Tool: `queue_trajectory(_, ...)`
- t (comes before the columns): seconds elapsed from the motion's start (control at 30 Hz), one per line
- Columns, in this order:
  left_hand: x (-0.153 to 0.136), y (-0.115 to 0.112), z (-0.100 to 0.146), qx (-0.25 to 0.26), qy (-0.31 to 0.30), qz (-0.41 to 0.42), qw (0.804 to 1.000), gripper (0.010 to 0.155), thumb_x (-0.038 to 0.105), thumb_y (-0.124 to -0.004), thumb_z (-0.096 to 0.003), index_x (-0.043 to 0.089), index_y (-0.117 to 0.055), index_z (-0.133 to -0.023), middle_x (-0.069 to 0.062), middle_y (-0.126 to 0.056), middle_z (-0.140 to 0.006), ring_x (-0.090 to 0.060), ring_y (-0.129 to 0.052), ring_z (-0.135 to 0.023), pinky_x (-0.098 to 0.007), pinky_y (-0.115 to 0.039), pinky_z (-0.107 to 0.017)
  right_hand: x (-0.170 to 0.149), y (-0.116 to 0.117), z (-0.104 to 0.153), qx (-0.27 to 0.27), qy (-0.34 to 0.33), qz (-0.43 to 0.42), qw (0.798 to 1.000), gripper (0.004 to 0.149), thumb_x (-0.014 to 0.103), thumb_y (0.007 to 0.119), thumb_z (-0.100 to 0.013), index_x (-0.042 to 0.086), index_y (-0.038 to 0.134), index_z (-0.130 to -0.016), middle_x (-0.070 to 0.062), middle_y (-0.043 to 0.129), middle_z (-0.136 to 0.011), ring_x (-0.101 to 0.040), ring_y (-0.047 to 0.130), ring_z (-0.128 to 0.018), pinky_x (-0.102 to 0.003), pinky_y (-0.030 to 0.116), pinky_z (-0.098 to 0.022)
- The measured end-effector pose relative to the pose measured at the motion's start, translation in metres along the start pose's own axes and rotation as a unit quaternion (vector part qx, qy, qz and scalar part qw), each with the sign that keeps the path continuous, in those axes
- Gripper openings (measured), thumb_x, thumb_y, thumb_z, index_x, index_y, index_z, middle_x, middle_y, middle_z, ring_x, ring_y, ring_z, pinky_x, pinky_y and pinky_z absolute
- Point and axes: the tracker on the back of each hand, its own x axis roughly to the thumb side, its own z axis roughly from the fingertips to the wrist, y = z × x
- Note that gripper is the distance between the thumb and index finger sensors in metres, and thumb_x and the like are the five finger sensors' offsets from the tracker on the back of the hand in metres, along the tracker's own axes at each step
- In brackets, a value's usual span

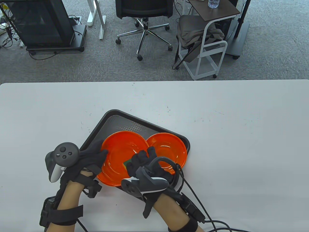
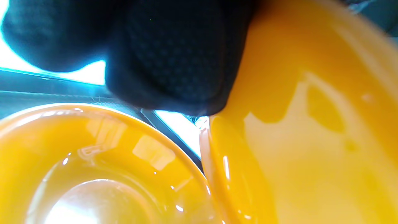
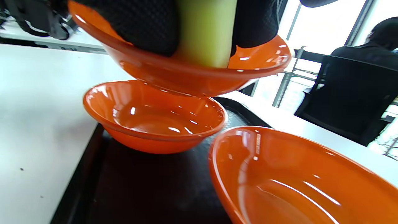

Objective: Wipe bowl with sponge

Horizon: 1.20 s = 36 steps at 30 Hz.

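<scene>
Table view, left grip [image 1: 90,159] clamped on raised orange bowl [image 1: 118,149], right grip [image 1: 142,162] pinching green sponge [image 1: 126,163] inside, 2 more bowls visible in right wrist view on black tray [image 1: 113,120], white desk [image 1: 217,120].

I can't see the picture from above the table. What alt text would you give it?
Two gloved hands work over a black tray on a white table: the left hand holds the rim of an orange bowl while the right hand presses a green sponge inside it. A second orange bowl sits beside it.
</scene>
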Motion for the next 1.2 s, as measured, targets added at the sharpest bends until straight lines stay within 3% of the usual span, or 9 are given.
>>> queue_trajectory(0.17, 0.004, -0.01, -0.001, -0.033, -0.014, 0.02, 0.999, 0.057, 0.044, -0.081, -0.0513, 0.007, -0.074, -0.094, -0.009, -0.102, -0.044, -0.018, -0.106, -0.017, -0.037, -0.092, -0.019, -0.014, 0.005, 0.004, -0.021, 0.044, 0.015, 0.999, 0.048, 0.031, 0.08, -0.057, 0.016, 0.063, -0.099, -0.021, 0.072, -0.106, -0.047, 0.067, -0.094, -0.075, 0.047, -0.063)
queue_trajectory(0.3, 0.007, -0.016, 0.0, -0.055, -0.023, 0.04, 0.997, 0.058, 0.044, -0.081, -0.0514, 0.005, -0.073, -0.094, -0.009, -0.101, -0.04, -0.015, -0.105, -0.013, -0.035, -0.092, -0.016, -0.017, 0.008, 0.002, -0.05, 0.042, 0.008, 0.998, 0.049, 0.034, 0.08, -0.057, 0.016, 0.063, -0.099, -0.02, 0.076, -0.102, -0.044, 0.073, -0.091, -0.073, 0.05, -0.063)
queue_trajectory(0.5, 0.014, -0.02, 0.001, -0.055, -0.036, 0.025, 0.998, 0.057, 0.044, -0.081, -0.0515, 0.007, -0.074, -0.094, -0.008, -0.101, -0.04, -0.015, -0.104, -0.013, -0.035, -0.092, -0.016, -0.001, 0.005, -0.004, -0.107, 0.007, 0.016, 0.994, 0.05, 0.036, 0.079, -0.058, 0.015, 0.061, -0.099, -0.02, 0.08, -0.099, -0.043, 0.078, -0.088, -0.071, 0.055, -0.062)
queue_trajectory(0.67, 0.012, -0.021, -0.001, -0.035, -0.034, 0.021, 0.999, 0.057, 0.045, -0.08, -0.0517, 0.008, -0.073, -0.095, -0.008, -0.101, -0.042, -0.015, -0.104, -0.014, -0.035, -0.092, -0.017, 0.015, -0.001, -0.004, -0.139, -0.061, 0.003, 0.988, 0.05, 0.036, 0.078, -0.057, 0.016, 0.061, -0.099, -0.019, 0.081, -0.099, -0.042, 0.079, -0.088, -0.072, 0.055, -0.062)
queue_trajectory(0.8, 0.007, -0.019, -0.001, -0.018, -0.026, 0.015, 0.999, 0.057, 0.045, -0.08, -0.0515, 0.009, -0.073, -0.095, -0.008, -0.101, -0.042, -0.015, -0.105, -0.014, -0.035, -0.092, -0.017, 0.019, -0.002, 0.001, -0.113, -0.112, -0.032, 0.987, 0.049, 0.036, 0.078, -0.057, 0.016, 0.061, -0.1, -0.019, 0.08, -0.099, -0.042, 0.079, -0.088, -0.071, 0.055, -0.063)
queue_trajectory(0.9, 0.004, -0.017, -0.002, -0.016, -0.022, 0.02, 0.999, 0.057, 0.045, -0.08, -0.0515, 0.009, -0.074, -0.095, -0.008, -0.101, -0.042, -0.016, -0.105, -0.015, -0.036, -0.092, -0.017, 0.018, -0.003, 0.003, -0.078, -0.11, -0.059, 0.989, 0.048, 0.035, 0.078, -0.057, 0.017, 0.062, -0.099, -0.019, 0.081, -0.099, -0.043, 0.078, -0.088, -0.072, 0.055, -0.062)
queue_trajectory(1.2, 0.003, -0.006, 0.001, 0.002, -0.018, 0.008, 1.0, 0.057, 0.044, -0.08, -0.0513, 0.008, -0.074, -0.094, -0.009, -0.101, -0.041, -0.016, -0.105, -0.014, -0.036, -0.092, -0.017, 0.011, -0.002, 0.004, 0.015, -0.005, 0.0, 1.0, 0.047, 0.032, 0.079, -0.057, 0.016, 0.064, -0.098, -0.02, 0.078, -0.101, -0.045, 0.073, -0.09, -0.072, 0.052, -0.063)
